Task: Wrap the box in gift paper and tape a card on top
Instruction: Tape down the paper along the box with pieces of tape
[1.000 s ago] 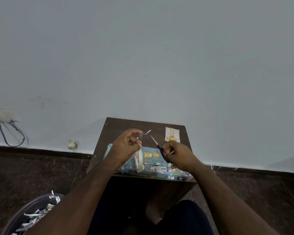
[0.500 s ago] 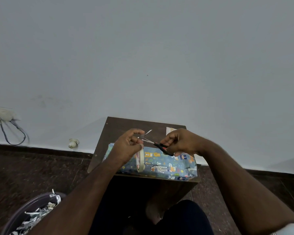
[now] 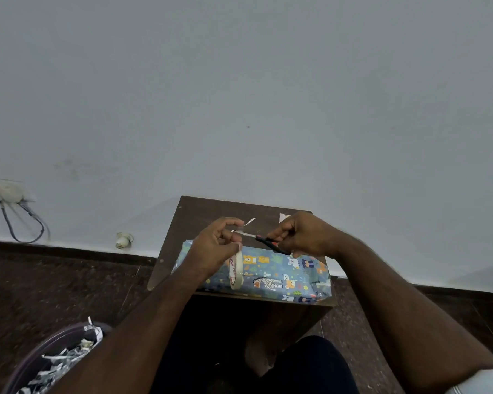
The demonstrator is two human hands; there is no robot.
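Note:
A box wrapped in blue animal-print paper (image 3: 279,275) lies on a small dark wooden table (image 3: 205,214). Above its left part my left hand (image 3: 215,247) holds a roll of clear tape (image 3: 235,270) and pinches a pulled-out strip (image 3: 241,231) between finger and thumb. From the right, my right hand (image 3: 299,234) grips scissors (image 3: 271,243) with dark handles, their blades at the strip. A white card (image 3: 283,217) lies at the table's back right, mostly hidden behind my right hand.
The table stands against a pale wall. On the dark floor at the lower left sits a bin (image 3: 54,362) full of paper scraps. A wall socket with a cable (image 3: 15,206) and a small white fitting (image 3: 123,240) are on the left. My knee (image 3: 305,365) is below the table.
My right hand has swung the scissors left, from pointing up beside the card to the blades meeting the tape strip. My left hand has kept the roll and strip in place.

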